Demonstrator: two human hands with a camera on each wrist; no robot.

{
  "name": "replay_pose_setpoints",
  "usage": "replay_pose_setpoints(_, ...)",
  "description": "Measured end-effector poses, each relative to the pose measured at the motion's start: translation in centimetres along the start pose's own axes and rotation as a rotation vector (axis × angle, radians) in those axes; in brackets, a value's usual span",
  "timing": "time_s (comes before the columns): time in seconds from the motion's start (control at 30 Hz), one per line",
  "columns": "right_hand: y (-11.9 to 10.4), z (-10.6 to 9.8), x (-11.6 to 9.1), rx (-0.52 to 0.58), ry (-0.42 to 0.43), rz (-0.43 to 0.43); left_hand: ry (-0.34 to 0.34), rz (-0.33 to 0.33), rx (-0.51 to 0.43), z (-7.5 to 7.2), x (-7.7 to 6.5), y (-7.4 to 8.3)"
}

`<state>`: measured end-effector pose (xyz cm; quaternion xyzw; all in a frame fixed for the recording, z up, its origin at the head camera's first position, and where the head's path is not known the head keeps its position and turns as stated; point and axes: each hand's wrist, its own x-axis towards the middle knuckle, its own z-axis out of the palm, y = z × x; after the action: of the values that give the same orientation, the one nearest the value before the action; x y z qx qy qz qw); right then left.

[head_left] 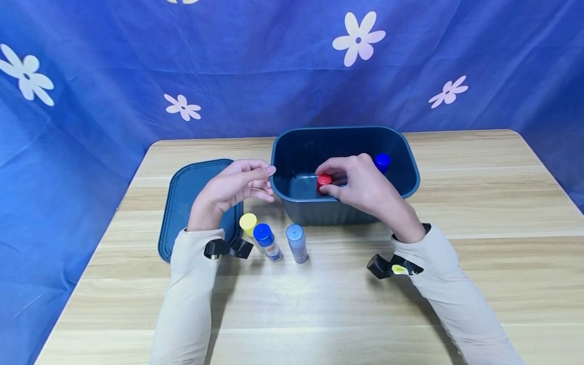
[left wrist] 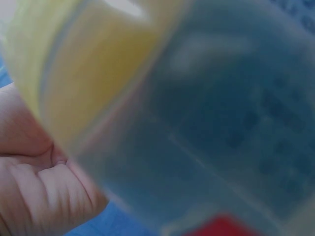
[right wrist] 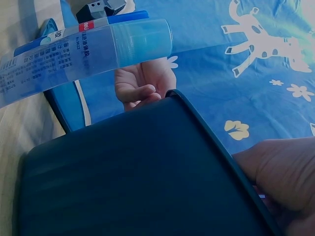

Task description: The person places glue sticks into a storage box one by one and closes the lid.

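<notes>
My right hand [head_left: 360, 182] reaches into a dark teal plastic bin [head_left: 315, 210] and pinches a red-capped glue bottle [head_left: 324, 180] near its front wall. The bottle's lower part is hidden by that wall. At the bin's left rim is my left hand [head_left: 234, 187], its thumb tip right at the edge and its other fingers loosely bent outside. In front of the bin, a yellow-capped glue bottle [head_left: 248, 223], a dark-blue-capped glue bottle [head_left: 268, 242] and a pale blue glue bottle [head_left: 297, 244] stand upright. The yellow-capped one fills the left wrist view.
A teal lid [head_left: 182, 203] lies flat on the wooden table [head_left: 347, 304], partly under my left hand in the head view. Inside the bin, at its right, shows a blue cap [head_left: 382, 162]. A blue flowered cloth [head_left: 274, 61] hangs behind the table.
</notes>
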<state>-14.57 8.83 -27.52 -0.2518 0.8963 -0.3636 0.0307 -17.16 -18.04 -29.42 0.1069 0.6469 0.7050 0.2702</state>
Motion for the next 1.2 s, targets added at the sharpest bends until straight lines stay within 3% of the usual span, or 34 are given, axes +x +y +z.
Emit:
replay_pose_setpoints(0.37, 0.1, -0.1, -0.1, -0.037, 0.015, -0.069, -0.005, -0.001, -0.002, -0.1, 0.0, 0.0)
replay_pose_setpoints(0.7, 0.2, -0.4, -0.3, 0.004, 0.063, -0.135, -0.01, 0.008, -0.009, -0.1, 0.0, -0.1)
replay_pose_setpoints(0.83, 0.2, -1.2, -0.8, 0.04, 0.16, -0.177, -0.014, 0.009, -0.017, -0.1, -0.1, -0.3)
replay_pose_setpoints(1.0, 0.5, -2.7, -1.4, 0.111, 0.356, -0.217, -0.003, 0.009, -0.013, -0.3, -0.3, -0.5)
replay_pose_setpoints(1.1, 1.1, -3.9, -2.0, 0.152, 0.49, -0.203, -0.006, 0.009, -0.011, -0.2, -0.2, -0.5)
replay_pose_setpoints(1.2, 2.1, -5.0, -2.8, 0.113, 0.581, -0.138, -0.008, 0.012, -0.011, -0.2, -0.1, -0.5)
